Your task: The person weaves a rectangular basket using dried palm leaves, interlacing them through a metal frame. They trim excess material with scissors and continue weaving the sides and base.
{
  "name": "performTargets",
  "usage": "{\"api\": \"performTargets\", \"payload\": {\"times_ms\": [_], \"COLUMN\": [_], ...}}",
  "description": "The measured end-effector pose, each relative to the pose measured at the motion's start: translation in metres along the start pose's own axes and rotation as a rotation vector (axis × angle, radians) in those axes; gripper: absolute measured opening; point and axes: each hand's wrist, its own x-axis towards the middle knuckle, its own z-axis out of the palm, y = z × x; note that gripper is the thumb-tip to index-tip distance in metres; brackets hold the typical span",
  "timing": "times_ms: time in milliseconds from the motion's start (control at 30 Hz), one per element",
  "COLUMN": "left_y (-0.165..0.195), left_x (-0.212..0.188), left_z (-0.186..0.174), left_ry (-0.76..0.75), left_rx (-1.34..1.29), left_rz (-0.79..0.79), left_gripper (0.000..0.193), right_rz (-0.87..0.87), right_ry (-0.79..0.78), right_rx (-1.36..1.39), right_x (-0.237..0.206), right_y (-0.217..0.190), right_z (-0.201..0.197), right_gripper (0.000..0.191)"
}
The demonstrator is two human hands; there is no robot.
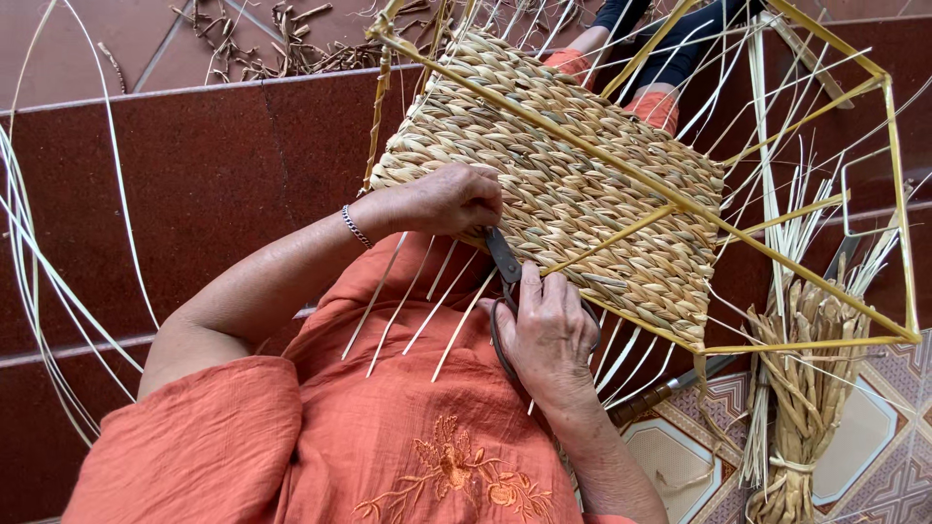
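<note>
Red tiled steps lie behind; left hand (456, 199) grips the woven panel (563, 184) steady while right hand (549, 325) closes around scissors (505, 267) at its edge.

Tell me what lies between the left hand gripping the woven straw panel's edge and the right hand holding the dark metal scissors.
In the head view, the scissors' blades span the gap from the right hand up to the left hand at the woven panel's lower edge.
</note>
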Motion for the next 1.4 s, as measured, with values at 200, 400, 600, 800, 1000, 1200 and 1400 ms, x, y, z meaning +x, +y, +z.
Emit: {"api": "performTargets", "payload": {"times_ms": [200, 400, 600, 800, 1000, 1200, 1400], "left_y": [0.002, 0.006, 0.007, 0.017, 0.033, 0.047, 0.056], "left_x": [0.0, -0.001, 0.006, 0.02, 0.058, 0.118, 0.143], "left_z": [0.001, 0.004, 0.0, 0.011, 0.045, 0.09, 0.115], "left_ry": [-0.02, -0.012, 0.043, 0.005, -0.168, -0.418, -0.508], "left_rx": [-0.021, -0.023, -0.098, -0.169, -0.029, -0.076, -0.011], "left_rz": [-0.054, -0.088, -0.298, -0.334, -0.056, -0.115, 0.004], "left_gripper": [0.008, 0.009, 0.013, 0.017, 0.011, 0.021, 0.02], "right_rz": [-0.021, -0.095, -0.191, -0.104, 0.105, 0.223, 0.162], "right_ry": [-0.018, -0.111, -0.071, -0.048, -0.004, -0.052, -0.004], "right_rx": [-0.004, 0.002, 0.069, 0.272, 0.139, 0.011, 0.039], "right_x": [0.004, 0.004, -0.005, -0.049, -0.09, -0.104, -0.096], "right_y": [-0.005, 0.008, 0.018, 0.043, 0.086, 0.121, 0.127], "right_z": [0.011, 0.021, 0.017, -0.019, -0.054, -0.046, -0.034], "right_gripper": [0.067, 0.064, 0.065, 0.07, 0.07, 0.071, 0.072]}}
